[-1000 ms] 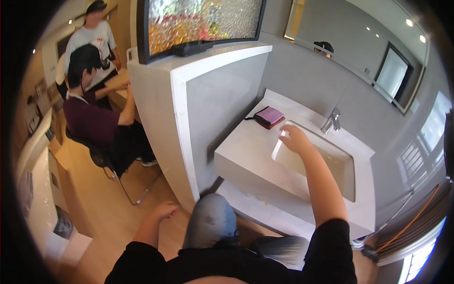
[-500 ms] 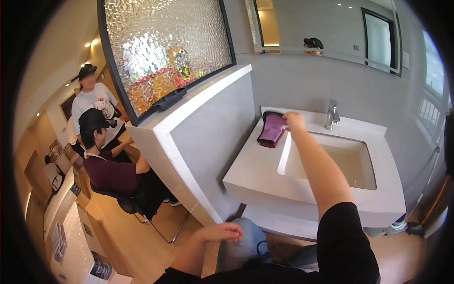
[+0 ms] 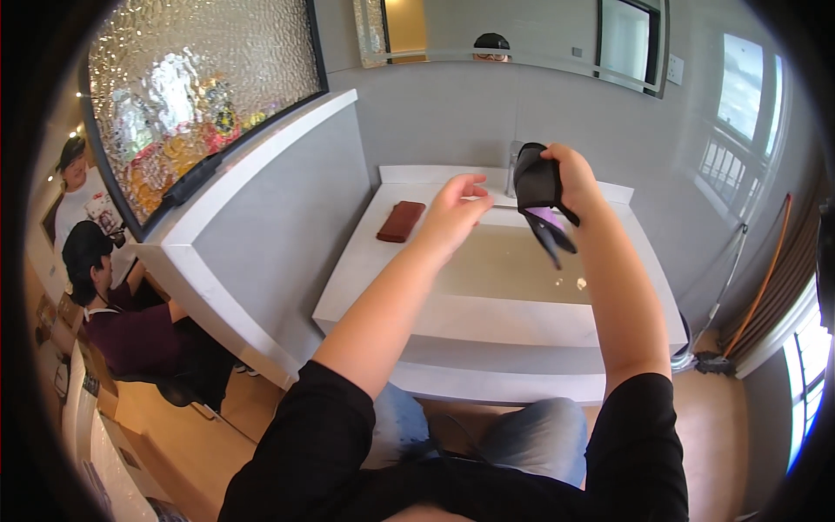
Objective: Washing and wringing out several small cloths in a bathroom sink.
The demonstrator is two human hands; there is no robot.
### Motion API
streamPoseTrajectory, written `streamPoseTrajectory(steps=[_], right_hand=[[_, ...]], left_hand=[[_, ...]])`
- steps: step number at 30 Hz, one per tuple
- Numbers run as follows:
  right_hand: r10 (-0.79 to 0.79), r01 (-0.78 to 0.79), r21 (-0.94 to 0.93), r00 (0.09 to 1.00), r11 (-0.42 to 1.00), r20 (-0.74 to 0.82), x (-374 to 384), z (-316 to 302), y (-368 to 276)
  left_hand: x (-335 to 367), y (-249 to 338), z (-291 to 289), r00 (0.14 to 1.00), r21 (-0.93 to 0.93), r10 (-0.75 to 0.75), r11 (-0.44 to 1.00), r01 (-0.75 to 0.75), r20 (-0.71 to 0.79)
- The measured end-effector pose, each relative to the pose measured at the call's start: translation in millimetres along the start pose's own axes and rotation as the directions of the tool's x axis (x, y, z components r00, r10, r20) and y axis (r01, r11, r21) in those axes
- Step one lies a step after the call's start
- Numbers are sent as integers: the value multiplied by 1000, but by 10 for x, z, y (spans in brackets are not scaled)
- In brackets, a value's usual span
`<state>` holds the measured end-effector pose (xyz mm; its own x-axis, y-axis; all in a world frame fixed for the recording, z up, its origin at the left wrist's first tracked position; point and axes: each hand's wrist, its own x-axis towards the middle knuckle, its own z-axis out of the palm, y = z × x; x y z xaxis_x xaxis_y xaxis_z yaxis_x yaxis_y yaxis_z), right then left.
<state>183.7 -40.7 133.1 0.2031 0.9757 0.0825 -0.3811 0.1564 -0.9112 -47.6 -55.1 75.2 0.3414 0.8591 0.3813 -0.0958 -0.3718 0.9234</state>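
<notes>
My right hand [image 3: 571, 183] grips a black, folded item with a purple inside [image 3: 539, 187], holding it up over the far part of the sink basin [image 3: 513, 265]. Its lower flap hangs open toward me, and I cannot make out its kind. My left hand [image 3: 457, 216] hovers to the left of it, above the basin's left edge, with loosely bent fingers apart and nothing in them. A flat reddish-brown case [image 3: 401, 222] lies on the white counter [image 3: 370, 270], left of the basin. The chrome faucet [image 3: 514, 165] stands at the back, partly hidden behind the black item.
A grey half wall [image 3: 287, 191] topped by a textured glass panel [image 3: 204, 96] borders the counter on the left. Beyond it, one person in maroon [image 3: 130, 339] sits and another in white [image 3: 83, 204] stands. A mirror [image 3: 522, 39] hangs above. Cables [image 3: 731, 287] run down at right.
My right hand has lifted the black-and-purple item off the reddish-brown case and moved it right, over the basin. My left hand has risen from my lap toward it. The view has turned right.
</notes>
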Motion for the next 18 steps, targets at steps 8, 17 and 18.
streamPoseTrajectory(steps=[8,17,18], right_hand=[[62,16,-336,973,942,222,12,-524,496],[131,77,-864,978,497,162,278,-1102,991],[-10,175,-879,982,444,190,264,-1067,994]], left_hand=[[597,-1253,381,901,-533,-190,751,389,390],[777,-1503,224,996,-80,50,995,-56,-71],[796,-1530,187,987,0,125,992,-126,-97]])
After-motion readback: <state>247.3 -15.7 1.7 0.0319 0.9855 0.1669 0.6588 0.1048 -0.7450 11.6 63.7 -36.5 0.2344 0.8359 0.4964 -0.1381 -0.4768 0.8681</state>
